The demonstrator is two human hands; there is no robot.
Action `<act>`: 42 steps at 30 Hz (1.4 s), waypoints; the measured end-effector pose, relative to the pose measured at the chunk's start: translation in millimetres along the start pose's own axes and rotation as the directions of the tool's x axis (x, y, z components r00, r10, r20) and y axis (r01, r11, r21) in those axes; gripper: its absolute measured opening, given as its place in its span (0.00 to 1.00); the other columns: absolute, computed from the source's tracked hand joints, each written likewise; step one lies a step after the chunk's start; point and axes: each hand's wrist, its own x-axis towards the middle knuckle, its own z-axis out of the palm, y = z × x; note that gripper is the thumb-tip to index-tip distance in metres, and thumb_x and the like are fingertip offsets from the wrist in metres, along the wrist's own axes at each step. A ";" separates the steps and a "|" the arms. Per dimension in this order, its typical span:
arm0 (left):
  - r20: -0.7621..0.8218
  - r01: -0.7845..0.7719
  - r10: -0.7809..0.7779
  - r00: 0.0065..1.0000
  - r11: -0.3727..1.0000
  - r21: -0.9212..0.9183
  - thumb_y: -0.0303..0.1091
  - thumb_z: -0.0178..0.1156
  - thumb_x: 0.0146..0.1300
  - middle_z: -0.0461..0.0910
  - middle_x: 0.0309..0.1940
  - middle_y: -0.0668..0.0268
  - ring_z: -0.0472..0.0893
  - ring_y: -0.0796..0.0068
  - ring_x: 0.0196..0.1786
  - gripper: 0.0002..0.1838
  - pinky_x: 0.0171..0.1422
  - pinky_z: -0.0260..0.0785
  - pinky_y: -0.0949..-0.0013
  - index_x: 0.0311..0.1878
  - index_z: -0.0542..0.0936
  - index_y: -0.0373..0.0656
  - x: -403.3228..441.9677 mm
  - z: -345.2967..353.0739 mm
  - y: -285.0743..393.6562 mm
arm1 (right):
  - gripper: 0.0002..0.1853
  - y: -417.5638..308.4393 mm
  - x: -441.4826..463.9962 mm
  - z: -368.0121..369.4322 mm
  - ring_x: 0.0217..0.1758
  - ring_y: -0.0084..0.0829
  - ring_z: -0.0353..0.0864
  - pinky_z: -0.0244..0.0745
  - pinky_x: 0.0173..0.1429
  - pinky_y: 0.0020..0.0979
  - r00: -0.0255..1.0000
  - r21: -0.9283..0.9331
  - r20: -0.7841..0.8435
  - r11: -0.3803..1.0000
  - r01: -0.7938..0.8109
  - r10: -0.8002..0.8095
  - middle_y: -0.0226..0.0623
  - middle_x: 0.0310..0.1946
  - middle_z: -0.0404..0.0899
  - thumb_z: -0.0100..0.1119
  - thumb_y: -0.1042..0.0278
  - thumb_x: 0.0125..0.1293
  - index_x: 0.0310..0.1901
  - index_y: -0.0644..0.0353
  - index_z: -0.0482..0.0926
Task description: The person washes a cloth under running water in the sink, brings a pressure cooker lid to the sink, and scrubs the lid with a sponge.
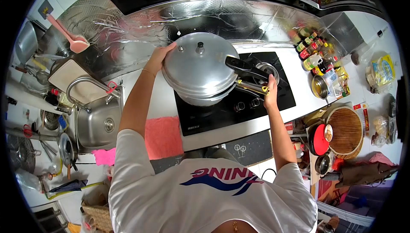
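A large silver pressure cooker [198, 68] with its lid on is over the left part of the black glass stove [200, 120]. My left hand [158, 58] is against the cooker's left side, its fingers partly hidden behind the rim. On the right, my right hand [270, 93] is closed round the end of the cooker's lower handle. The black lid handle [243, 67] lies slightly apart from the lower handle, at an angle to it. Behind the handles, a burner [268, 71] shows at the stove's right side.
A sink [96, 126] with a curved faucet is on the left. A red cloth [163, 137] lies at the counter's front edge. Bottles [314, 56] and a small pan [319, 86] stand right of the stove. Foil [141, 24] covers the wall behind.
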 end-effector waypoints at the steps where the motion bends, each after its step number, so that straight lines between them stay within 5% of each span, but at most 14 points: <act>1: -0.014 -0.001 0.002 1.000 1.000 0.012 0.44 0.69 0.53 0.81 0.34 0.60 0.80 0.74 0.33 0.22 0.37 0.72 0.72 0.37 0.81 0.30 -0.4 -0.1 0.4 | 0.26 -2.4 -1.3 -0.1 0.28 0.21 0.65 0.62 0.34 0.24 1.000 0.001 0.002 1.000 -0.001 0.001 0.29 0.24 0.67 0.40 0.43 0.71 0.40 0.63 0.73; 6: -0.014 0.023 -0.023 1.000 0.999 0.049 0.47 0.69 0.53 0.81 0.34 0.60 0.80 0.74 0.32 0.24 0.37 0.72 0.72 0.37 0.81 0.29 -3.7 -2.1 -1.4 | 0.31 -2.0 -5.7 -5.0 0.32 0.23 0.69 0.65 0.38 0.24 0.999 -0.017 0.051 1.000 0.001 0.000 0.33 0.28 0.70 0.43 0.38 0.68 0.48 0.65 0.73; 10: -0.009 0.013 -0.013 1.000 1.000 0.027 0.49 0.69 0.53 0.81 0.34 0.60 0.80 0.74 0.33 0.26 0.37 0.72 0.71 0.37 0.81 0.29 -6.3 0.0 -5.7 | 0.25 0.0 -2.0 -6.7 0.28 0.22 0.66 0.63 0.36 0.26 0.998 -0.082 -0.001 0.995 0.056 -0.056 0.30 0.24 0.68 0.40 0.45 0.71 0.36 0.63 0.72; 20: -0.020 0.016 -0.016 1.000 1.000 -0.001 0.49 0.68 0.54 0.81 0.33 0.61 0.79 0.74 0.32 0.25 0.38 0.72 0.70 0.37 0.81 0.30 -17.2 3.0 -14.7 | 0.30 -11.2 8.0 -13.4 0.31 0.23 0.71 0.67 0.39 0.25 0.999 -0.126 0.036 0.991 0.035 -0.031 0.33 0.29 0.73 0.43 0.42 0.69 0.49 0.67 0.74; 24: -0.038 -0.002 0.004 0.999 0.999 0.047 0.50 0.68 0.54 0.81 0.33 0.61 0.79 0.74 0.33 0.27 0.37 0.71 0.70 0.37 0.81 0.30 -10.6 2.8 -12.3 | 0.27 -24.0 18.9 -24.3 0.35 0.25 0.77 0.71 0.40 0.26 0.979 0.005 0.123 0.987 -0.162 0.161 0.36 0.33 0.77 0.45 0.48 0.67 0.52 0.68 0.72; 26: -0.032 -0.007 0.009 0.999 0.998 0.055 0.51 0.68 0.54 0.81 0.33 0.61 0.79 0.74 0.33 0.27 0.37 0.71 0.70 0.37 0.81 0.30 -12.1 3.6 -12.0 | 0.25 -24.2 36.8 -34.8 0.33 0.27 0.81 0.72 0.37 0.27 0.914 -0.144 0.306 0.962 -0.231 0.265 0.39 0.34 0.80 0.45 0.51 0.66 0.53 0.67 0.71; 29: -0.100 -0.024 0.037 0.994 0.993 0.119 0.54 0.67 0.53 0.81 0.33 0.61 0.78 0.74 0.33 0.29 0.37 0.71 0.71 0.37 0.81 0.29 -14.8 4.1 -10.9 | 0.23 -53.0 57.0 -27.0 0.25 0.25 0.79 0.69 0.29 0.23 0.845 -0.458 0.487 0.888 0.034 0.219 0.37 0.28 0.81 0.52 0.50 0.61 0.41 0.67 0.78; 31: -0.016 0.040 -0.038 0.999 0.984 0.174 0.55 0.58 0.62 0.81 0.42 0.62 0.80 0.75 0.42 0.29 0.47 0.72 0.71 0.48 0.78 0.33 -6.5 -4.7 -16.9 | 0.23 -90.2 61.6 -6.3 0.24 0.19 0.74 0.68 0.30 0.21 0.756 -0.681 0.563 0.706 0.194 0.335 0.35 0.28 0.80 0.60 0.50 0.59 0.36 0.69 0.79; 32: -0.022 0.041 -0.038 0.999 0.985 0.169 0.55 0.58 0.62 0.81 0.42 0.62 0.80 0.75 0.42 0.29 0.47 0.72 0.71 0.48 0.78 0.33 -9.7 -3.7 -16.6 | 0.23 -95.9 61.9 5.6 0.24 0.19 0.74 0.68 0.30 0.21 0.752 -0.681 0.567 0.704 0.200 0.336 0.35 0.28 0.80 0.60 0.50 0.59 0.36 0.69 0.79; 34: 0.078 0.084 -0.086 0.993 0.996 0.036 0.57 0.52 0.65 0.78 0.49 0.64 0.77 0.75 0.48 0.30 0.50 0.70 0.70 0.55 0.75 0.37 -17.7 -0.8 -9.0 | 0.25 -102.8 64.0 24.9 0.23 0.18 0.73 0.68 0.30 0.21 0.518 -0.540 0.776 0.802 0.253 0.360 0.33 0.26 0.78 0.67 0.50 0.55 0.39 0.68 0.78; 36: 0.086 0.035 -0.034 0.996 0.999 -0.006 0.58 0.50 0.65 0.76 0.51 0.65 0.75 0.76 0.51 0.30 0.53 0.68 0.69 0.57 0.73 0.39 -31.7 0.5 -10.8 | 0.30 -92.7 70.7 31.9 0.20 0.18 0.70 0.66 0.24 0.21 0.439 -0.558 0.802 0.772 0.306 0.405 0.30 0.23 0.75 0.73 0.52 0.50 0.45 0.69 0.74; 40: 0.012 -0.015 0.015 1.000 1.000 0.012 0.61 0.49 0.65 0.73 0.56 0.64 0.71 0.73 0.57 0.34 0.62 0.62 0.66 0.61 0.70 0.40 -49.3 -13.7 -28.6 | 0.31 -78.0 64.4 31.0 0.17 0.17 0.68 0.63 0.20 0.21 0.623 -0.561 0.748 0.720 0.408 0.229 0.30 0.21 0.75 0.74 0.53 0.48 0.45 0.70 0.76; 42: -0.025 -0.023 0.023 0.999 1.000 -0.015 0.62 0.49 0.64 0.72 0.57 0.63 0.70 0.71 0.58 0.35 0.63 0.60 0.65 0.61 0.69 0.39 -70.9 -17.4 -35.7 | 0.48 -92.6 55.5 31.3 0.25 0.30 0.78 0.72 0.30 0.28 0.639 -0.563 0.740 0.711 0.422 0.207 0.47 0.27 0.79 0.75 0.47 0.42 0.54 0.82 0.68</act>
